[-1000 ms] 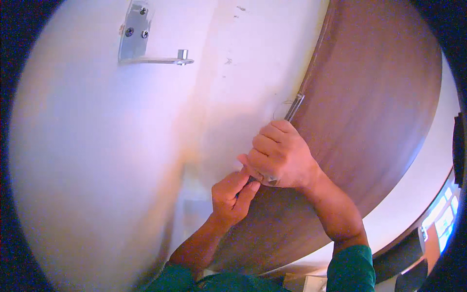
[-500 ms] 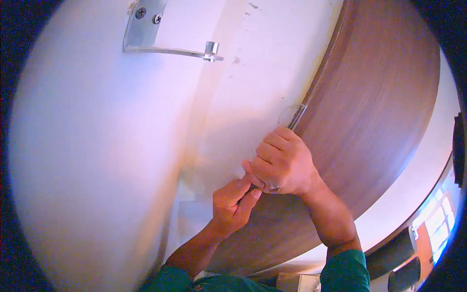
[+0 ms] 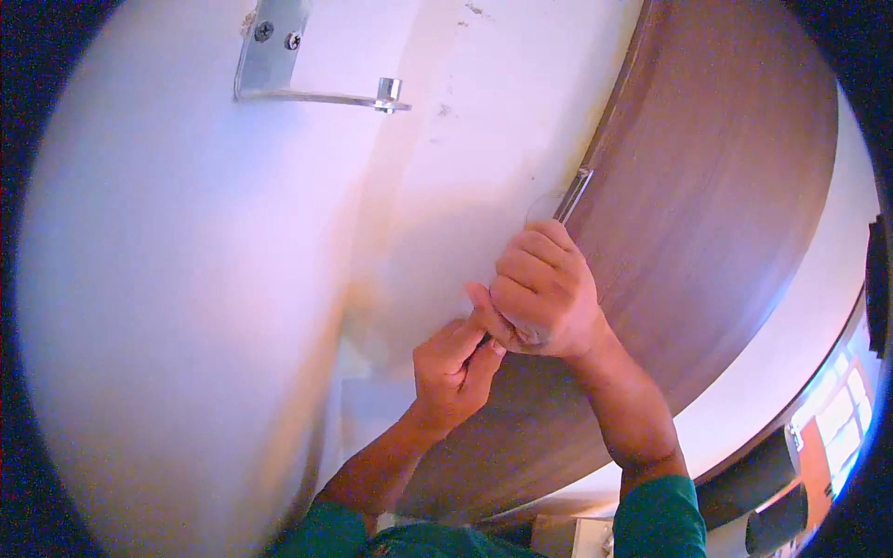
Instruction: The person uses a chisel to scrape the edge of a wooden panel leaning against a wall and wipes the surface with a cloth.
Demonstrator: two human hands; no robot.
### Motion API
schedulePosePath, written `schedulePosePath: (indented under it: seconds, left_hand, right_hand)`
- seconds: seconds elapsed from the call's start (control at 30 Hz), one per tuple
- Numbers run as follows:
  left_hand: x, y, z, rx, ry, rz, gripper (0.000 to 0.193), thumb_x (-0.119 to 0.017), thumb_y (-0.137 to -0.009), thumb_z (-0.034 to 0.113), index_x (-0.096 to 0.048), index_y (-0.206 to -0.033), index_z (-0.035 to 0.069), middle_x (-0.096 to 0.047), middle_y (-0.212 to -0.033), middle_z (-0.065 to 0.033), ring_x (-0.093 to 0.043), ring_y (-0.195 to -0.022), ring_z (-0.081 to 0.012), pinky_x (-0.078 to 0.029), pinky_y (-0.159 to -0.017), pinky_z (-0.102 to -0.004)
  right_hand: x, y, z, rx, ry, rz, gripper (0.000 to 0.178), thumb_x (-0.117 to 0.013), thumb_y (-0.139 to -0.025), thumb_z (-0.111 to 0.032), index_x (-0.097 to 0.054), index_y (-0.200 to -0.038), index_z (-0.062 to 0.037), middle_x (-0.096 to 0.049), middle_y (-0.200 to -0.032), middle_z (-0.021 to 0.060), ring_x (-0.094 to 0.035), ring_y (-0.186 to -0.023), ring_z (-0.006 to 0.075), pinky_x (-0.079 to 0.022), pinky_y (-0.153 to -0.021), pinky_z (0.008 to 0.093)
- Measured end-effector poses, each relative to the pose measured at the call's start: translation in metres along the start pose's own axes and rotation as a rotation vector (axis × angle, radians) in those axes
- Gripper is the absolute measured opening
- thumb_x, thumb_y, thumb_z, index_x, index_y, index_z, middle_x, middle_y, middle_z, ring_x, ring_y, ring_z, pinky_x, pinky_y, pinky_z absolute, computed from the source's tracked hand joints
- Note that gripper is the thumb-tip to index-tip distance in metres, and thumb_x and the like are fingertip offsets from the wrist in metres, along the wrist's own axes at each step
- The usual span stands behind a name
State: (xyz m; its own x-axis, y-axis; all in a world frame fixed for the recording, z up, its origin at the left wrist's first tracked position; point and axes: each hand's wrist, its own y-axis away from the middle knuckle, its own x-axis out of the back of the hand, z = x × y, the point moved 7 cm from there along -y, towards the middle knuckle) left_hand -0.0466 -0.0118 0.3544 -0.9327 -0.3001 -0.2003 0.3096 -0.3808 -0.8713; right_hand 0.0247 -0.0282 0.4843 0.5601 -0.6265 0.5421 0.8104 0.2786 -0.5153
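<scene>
My right hand (image 3: 541,290) is a closed fist around a slim, shiny metal strip (image 3: 577,192). The strip sticks out above the fist and lies along the edge of a brown wood-grain panel (image 3: 707,186). Just below the fist, my left hand (image 3: 453,374) pinches a small dark piece, mostly hidden by the fingers. I cannot tell whether that piece belongs to the strip. The hands touch or nearly touch. A faint thin curl shows beside the strip, against the white surface (image 3: 446,232).
At upper left, a metal bracket (image 3: 274,65) is screwed to the white surface, its arm (image 3: 326,98) reaching right to a short round post (image 3: 389,90). Dark rounded shapes (image 3: 758,479) and a bright window (image 3: 845,418) lie at lower right.
Both hands have shifted a little upward along the panel edge, and the strip's tip is higher. The bracket sits slightly further left in view. Both grips look the same.
</scene>
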Motion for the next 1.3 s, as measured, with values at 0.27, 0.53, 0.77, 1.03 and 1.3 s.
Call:
schedulePosePath:
  seconds: [0.27, 0.53, 0.77, 1.03, 1.3]
  left_hand:
    - [0.01, 0.039, -0.026, 0.312, 0.296, 0.202, 0.044, -0.06, -0.095, 0.009, -0.053, -0.137, -0.006, -0.065, -0.08, -0.0045, -0.056, -0.06, -0.0076, -0.047, -0.054, -0.0232]
    - [0.023, 0.06, -0.043, 0.428, 0.4, 0.24, 0.045, -0.058, -0.097, 0.01, -0.051, -0.139, -0.004, -0.065, -0.08, -0.0051, -0.056, -0.06, -0.008, -0.049, -0.056, -0.0232]
    - [0.032, 0.068, -0.048, 0.446, 0.428, 0.208, 0.043, -0.059, -0.098, 0.012, -0.052, -0.138, -0.002, -0.065, -0.08, -0.0047, -0.056, -0.06, -0.0078, -0.049, -0.056, -0.023]
    - [0.032, 0.067, -0.051, 0.459, 0.347, 0.19, 0.049, -0.066, -0.094, 0.024, -0.055, -0.133, -0.002, -0.066, -0.084, -0.0088, -0.06, -0.063, -0.0128, -0.053, -0.056, -0.0279]
    - [0.007, 0.062, -0.024, 0.403, 0.256, 0.121, 0.05, -0.061, -0.097, 0.016, -0.049, -0.142, 0.0, -0.07, -0.091, -0.011, -0.06, -0.063, -0.0107, -0.054, -0.059, -0.0264]
  right_hand:
    - [0.043, 0.01, 0.011, -0.202, 0.361, 0.277, 0.019, -0.07, -0.076, -0.016, -0.068, -0.094, -0.0119, -0.066, -0.11, 0.0077, -0.061, -0.108, 0.031, -0.043, -0.094, 0.048]
    - [0.082, -0.046, 0.06, 0.049, 0.493, -0.369, 0.015, -0.062, -0.084, -0.011, -0.071, -0.097, -0.0105, -0.067, -0.11, 0.0056, -0.059, -0.111, 0.0298, -0.043, -0.093, 0.0425]
    - [0.062, -0.082, 0.059, 0.025, 0.334, -0.698, 0.005, -0.065, -0.081, -0.001, -0.066, -0.083, -0.0048, -0.066, -0.09, 0.0099, -0.062, -0.094, 0.0268, -0.048, -0.093, 0.0415]
    - [0.061, -0.075, 0.06, 0.049, 0.439, -0.651, 0.005, -0.061, -0.086, -0.003, -0.064, -0.088, -0.0009, -0.065, -0.099, 0.0142, -0.061, -0.1, 0.028, -0.047, -0.098, 0.0415]
    - [0.121, -0.023, 0.109, -0.434, 0.61, -0.022, 0.013, -0.062, -0.094, -0.016, -0.071, -0.092, -0.006, -0.069, -0.085, 0.0038, -0.065, -0.081, 0.0215, -0.05, -0.076, 0.031]
